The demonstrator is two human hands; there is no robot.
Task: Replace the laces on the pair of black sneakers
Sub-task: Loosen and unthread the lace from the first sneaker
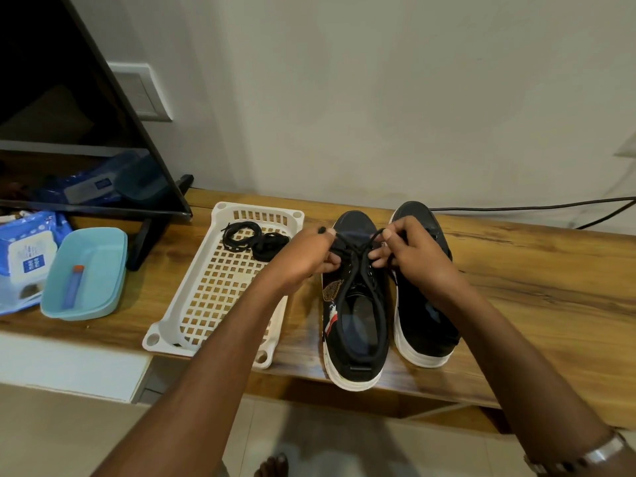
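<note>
Two black sneakers with white soles stand side by side on the wooden bench (533, 280), toes toward the wall. Over the left sneaker (354, 315), my left hand (303, 256) pinches one end of its black lace (359, 270) and my right hand (413, 249) pinches the other end, both near the toe-side eyelets. The lace loops back along the shoe's opening. The right sneaker (425, 325) is partly hidden under my right wrist. Coiled black laces (254, 241) lie in the far end of a white perforated tray (213, 297) left of the shoes.
A teal plastic box (86, 273) holding a small blue tube sits left of the tray. Blue wipe packets (24, 259) lie at the far left. A TV screen (69, 115) on a stand rises behind them. A black cable (537, 206) runs along the wall.
</note>
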